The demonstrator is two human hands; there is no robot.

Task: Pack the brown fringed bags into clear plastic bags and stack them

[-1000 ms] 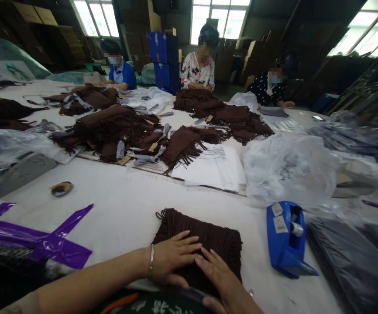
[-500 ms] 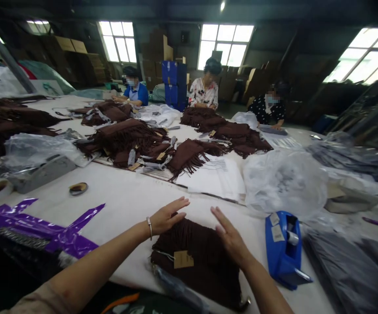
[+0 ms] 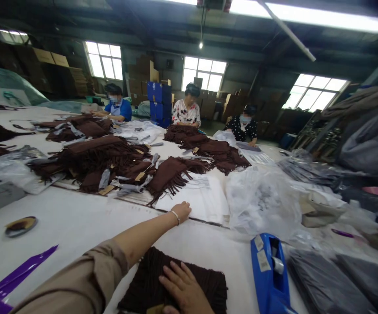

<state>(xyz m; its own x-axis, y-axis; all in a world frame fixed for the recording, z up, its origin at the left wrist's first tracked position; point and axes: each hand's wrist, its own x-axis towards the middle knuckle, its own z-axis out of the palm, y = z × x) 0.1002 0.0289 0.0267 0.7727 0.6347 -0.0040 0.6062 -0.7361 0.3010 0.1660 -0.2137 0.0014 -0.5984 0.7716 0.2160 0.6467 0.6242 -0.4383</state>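
Right hand: the right hand (image 3: 183,288) lies flat with its fingers spread on the scarf (image 3: 145,279), palm down and clasping nothing.
Left hand: the left hand (image 3: 182,211) is stretched far forward, its fingers curled at the near edge of the sheets (image 3: 205,198). Whether it pinches one I cannot tell.
Bracelet: a thin bracelet (image 3: 175,215) sits on the left wrist.
Scarf: dark brown and fringed, folded into a square, it lies on the table (image 3: 77,218) at the near edge, right under the right hand.
Sheets: a white stack with printed lines, well beyond the scarf.
Dispenser: a blue tape dispenser (image 3: 267,274) stands just right of the scarf, apart from it.
Bags: a heap of clear bags (image 3: 262,200) lies beyond the dispenser, just beside the sheets.
Strip: a purple strip (image 3: 15,277) lies at the near left.
Roll: a flat tape roll (image 3: 20,225) lies further back on the left.
Pile: a pile (image 3: 104,161) of loose brown fringed scarves with tags spreads across the middle of the table — more lie behind it.
People: three people (image 3: 186,112) sit at the far side, each at their own work.
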